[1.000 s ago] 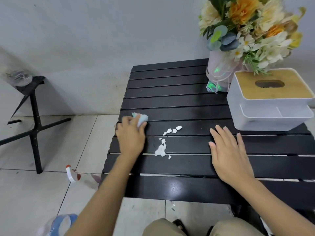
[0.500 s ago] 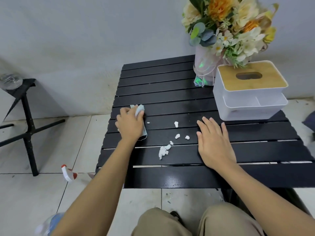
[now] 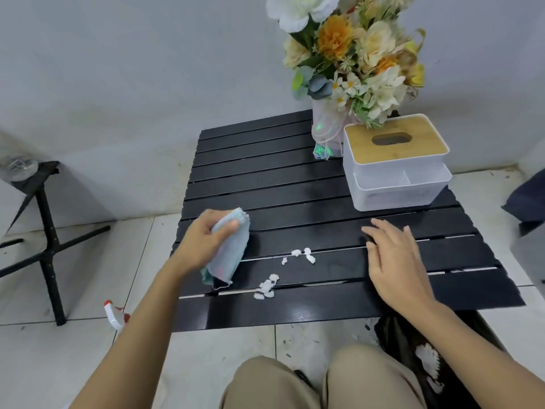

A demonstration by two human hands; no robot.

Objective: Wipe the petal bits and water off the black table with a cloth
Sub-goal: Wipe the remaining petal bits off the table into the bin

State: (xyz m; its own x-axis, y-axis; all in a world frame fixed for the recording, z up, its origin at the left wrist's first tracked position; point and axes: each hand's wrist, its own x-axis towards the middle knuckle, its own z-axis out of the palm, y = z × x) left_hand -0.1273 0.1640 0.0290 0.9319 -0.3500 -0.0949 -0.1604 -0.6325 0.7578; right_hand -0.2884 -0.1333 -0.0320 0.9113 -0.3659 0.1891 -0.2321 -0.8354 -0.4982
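Left hand (image 3: 203, 240) clenches pale-blue folded cloth (image 3: 228, 249) on black slatted desk (image 3: 265, 172), right hand (image 3: 395, 261) flat and released; white petal bits (image 3: 267, 287) unswept near front edge, wiping barely underway.

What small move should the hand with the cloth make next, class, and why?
Probably sweep the cloth, held in the left hand, rightward across the slats. The white petal bits lie just to its right on the black table, unwiped, and the right hand rests flat beyond them.
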